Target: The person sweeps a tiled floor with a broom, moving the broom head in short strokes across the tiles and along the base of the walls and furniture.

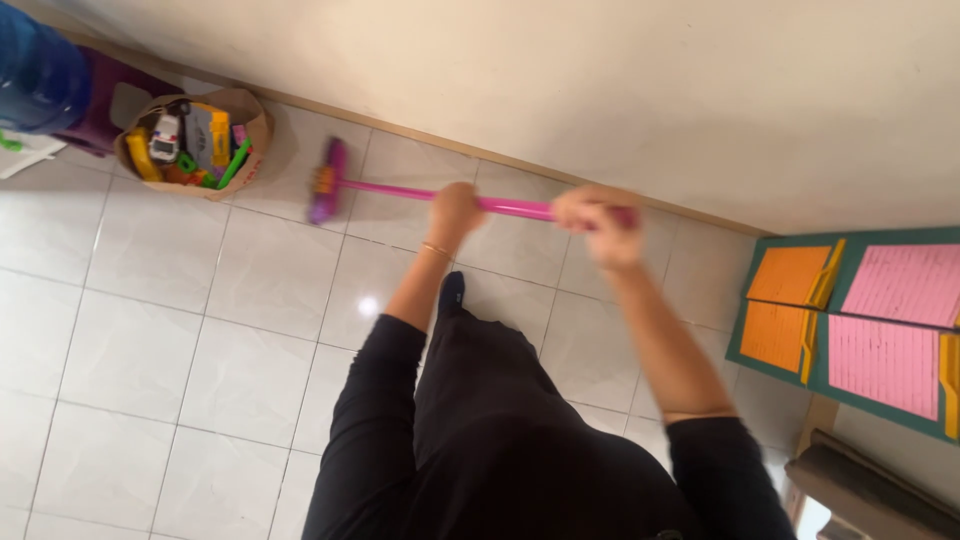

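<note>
Toy-filled paper bag (brown); green board.

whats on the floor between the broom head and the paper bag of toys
Nothing: in the head view only bare white tile separates the broom head from the paper bag of toys.

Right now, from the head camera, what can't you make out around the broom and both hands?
- Right hand: motion-blurred; finger positions on the pink broom handle unclear.
- Handle's far end: hidden behind that hand.
- Broom head: blurred; bristles indistinct.
- Left hand: seen from behind; its fingers are hidden.
- Paper bag of toys: items too small and jumbled.
- Blue bottle: cut off by the top-left edge.
</note>
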